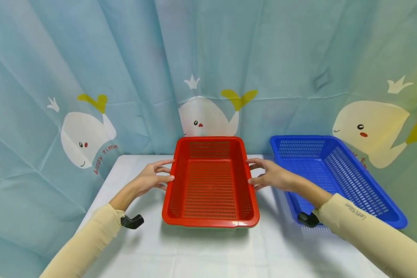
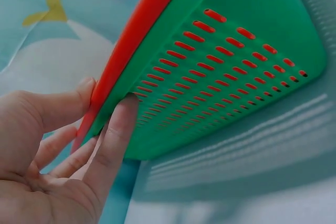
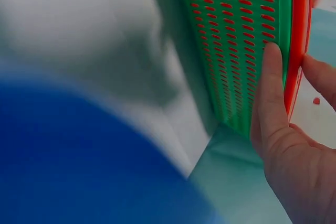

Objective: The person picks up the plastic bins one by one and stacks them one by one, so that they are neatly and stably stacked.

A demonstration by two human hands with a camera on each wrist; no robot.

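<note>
We see the left hand (image 1: 149, 178) pinch the red basket (image 1: 210, 183), nested inside the green basket (image 2: 239, 53), mid-tabletop (image 1: 139, 247); an uneven pull might tilt both. The right hand (image 1: 269, 173) pinches opposite; its forearm (image 1: 310, 192) could knock the blue basket (image 1: 356, 177).

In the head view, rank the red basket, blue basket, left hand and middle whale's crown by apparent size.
1. Red basket and blue basket: too alike to rank; right arm partly covers the blue
2. Left hand
3. Middle whale's crown

The left hand (image 1: 152, 177) and right hand (image 1: 270, 174) face each other — well apart, both pinching.
</note>
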